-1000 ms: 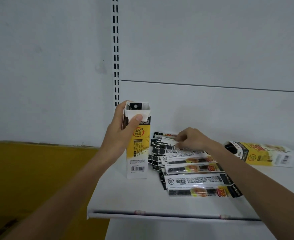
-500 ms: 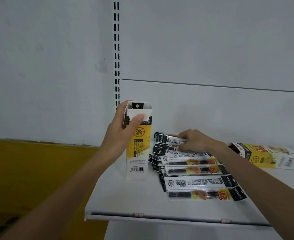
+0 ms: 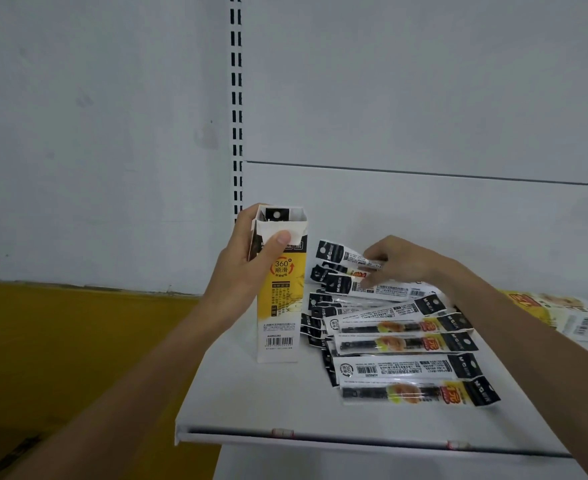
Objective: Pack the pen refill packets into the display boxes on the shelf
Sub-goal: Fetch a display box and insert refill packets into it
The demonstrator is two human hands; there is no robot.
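Steadying the box [image 3: 280, 306] on the shelf [image 3: 251, 403], the left grip [image 3: 247, 265] clasped its top; the right grip [image 3: 403, 263] pinched an apparently light, limp, slippery packet [image 3: 341, 254] mid-length.

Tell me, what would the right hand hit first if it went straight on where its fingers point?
Probably the upright display box, gripped by the left hand: the right hand points leftward at it, the pinched refill packet leading. Depth is unclear from one view.
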